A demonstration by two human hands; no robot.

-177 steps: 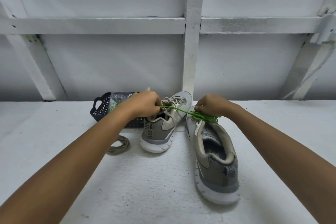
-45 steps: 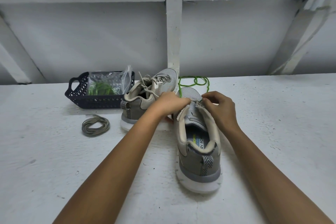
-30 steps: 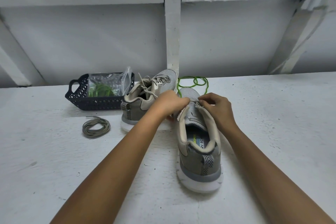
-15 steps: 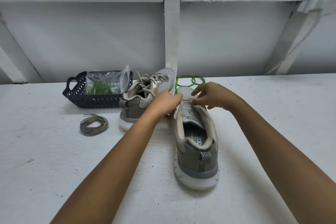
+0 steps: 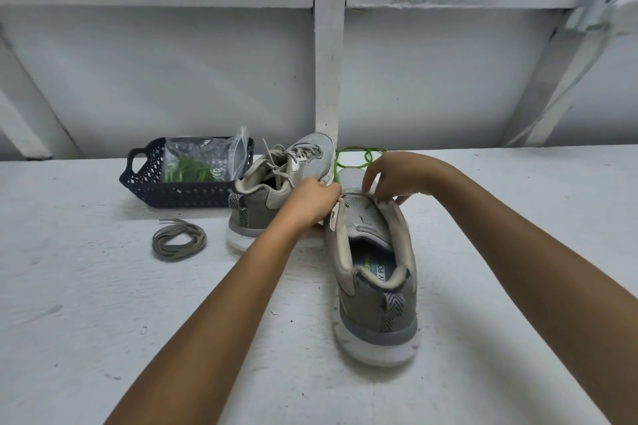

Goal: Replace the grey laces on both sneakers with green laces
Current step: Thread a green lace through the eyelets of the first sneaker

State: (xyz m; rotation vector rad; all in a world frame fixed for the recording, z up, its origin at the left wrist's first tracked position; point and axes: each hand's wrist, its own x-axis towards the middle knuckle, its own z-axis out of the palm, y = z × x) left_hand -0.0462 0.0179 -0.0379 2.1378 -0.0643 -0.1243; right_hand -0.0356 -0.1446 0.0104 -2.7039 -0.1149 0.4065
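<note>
The grey-and-beige mesh sneaker point(image 5: 374, 272), unlaced, lies heel nearest, toe toward the white wall point(image 5: 431, 79), long axis near-to-far. Left hand point(image 5: 316, 200) and right hand point(image 5: 400, 174) pinch its opposite eyelet edges, fingers curled.

Dark lattice basket point(image 5: 179, 190) on white table point(image 5: 86, 304) — clear bag point(image 5: 202, 152) inside.

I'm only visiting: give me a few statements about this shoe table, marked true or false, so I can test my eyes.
1. The far sneaker carries grey laces. True.
2. The basket is empty. False: it holds a plastic bag with green laces.
3. A coiled grey lace lies on the table. True.
4. Both hands hold the far sneaker. False: the left hand and right hand hold the near sneaker.
</note>
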